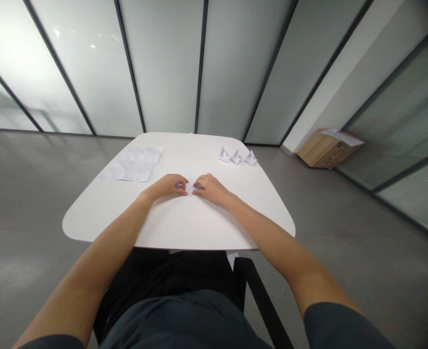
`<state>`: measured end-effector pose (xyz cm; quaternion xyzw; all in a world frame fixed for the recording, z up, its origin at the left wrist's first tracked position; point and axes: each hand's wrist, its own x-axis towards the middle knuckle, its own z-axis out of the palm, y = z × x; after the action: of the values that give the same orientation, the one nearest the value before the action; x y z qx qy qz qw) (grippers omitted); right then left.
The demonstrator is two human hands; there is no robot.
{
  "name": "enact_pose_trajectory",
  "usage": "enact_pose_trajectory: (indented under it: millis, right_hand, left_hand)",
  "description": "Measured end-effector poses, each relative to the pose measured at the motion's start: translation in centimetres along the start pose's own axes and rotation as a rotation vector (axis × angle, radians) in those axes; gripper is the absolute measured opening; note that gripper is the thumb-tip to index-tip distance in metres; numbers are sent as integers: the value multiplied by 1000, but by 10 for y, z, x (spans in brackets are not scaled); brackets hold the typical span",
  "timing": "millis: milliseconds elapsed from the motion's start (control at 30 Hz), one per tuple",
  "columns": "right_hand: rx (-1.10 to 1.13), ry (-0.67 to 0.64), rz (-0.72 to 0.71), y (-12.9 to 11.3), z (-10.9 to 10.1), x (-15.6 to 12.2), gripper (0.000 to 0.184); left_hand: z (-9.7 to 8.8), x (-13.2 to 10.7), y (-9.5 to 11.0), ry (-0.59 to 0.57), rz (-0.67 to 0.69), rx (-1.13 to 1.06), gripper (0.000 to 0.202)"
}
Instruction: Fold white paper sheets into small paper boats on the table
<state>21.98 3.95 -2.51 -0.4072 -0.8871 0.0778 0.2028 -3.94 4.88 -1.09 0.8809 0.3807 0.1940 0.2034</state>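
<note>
The fingers (182, 185) of the left hand (166, 187) and the right hand (210, 188) meet over a small folded piece of white paper (190, 186), grasping it from both sides, though they hide most of its shape. The paper sits between the fingertips, just above or on the white desk (185, 225). Uneven pressure from one side could skew a fold or let the paper spring loose, and its slick, light body could skid on the smooth top. Just left of the fingers lies a creased sheet of white paper (132, 164), which a wide left-hand movement could catch. Farther ahead and to the right stand three small paper boats (236, 157) in a row, light enough to tip if bumped. Beyond the desk, frosted glass panels (166, 63) with dark frames run behind a grey floor (25, 203). Well off to the right of the fingers, a low wooden cabinet (323, 150) stands on that floor with papers (343, 136) on top, and a black chair frame (261, 300) shows nearer the person
</note>
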Motion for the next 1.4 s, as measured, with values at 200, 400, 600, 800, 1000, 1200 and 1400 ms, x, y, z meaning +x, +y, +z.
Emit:
enact_pose_trajectory:
  millis: [200,400,600,800,1000,1200,1400]
  right_hand:
    - [-75,-66,7,7,-11,-4,33]
    - [-91,-73,3,10,-16,-6,21]
    - [-105,-89,4,5,-18,-6,22]
    - [-99,-36,144,-4,-17,-6,18]
    - [-115,11,183,-6,-12,-3,14]
    - [-133,-6,171,-5,-11,-2,15]
    - [-145,-67,190,-7,-15,-1,27]
  left_hand:
    - [-7,-3,-11,35,-61,53,36]
    - [-8,-3,-8,40,-66,103,36]
    - [-9,-5,0,17,-101,111,32]
    - [-3,-3,-1,56,-91,186,37]
    - [9,1,2,133,-164,277,26]
    - [9,3,-4,139,-171,227,31]
    - [2,3,-15,55,-122,190,32]
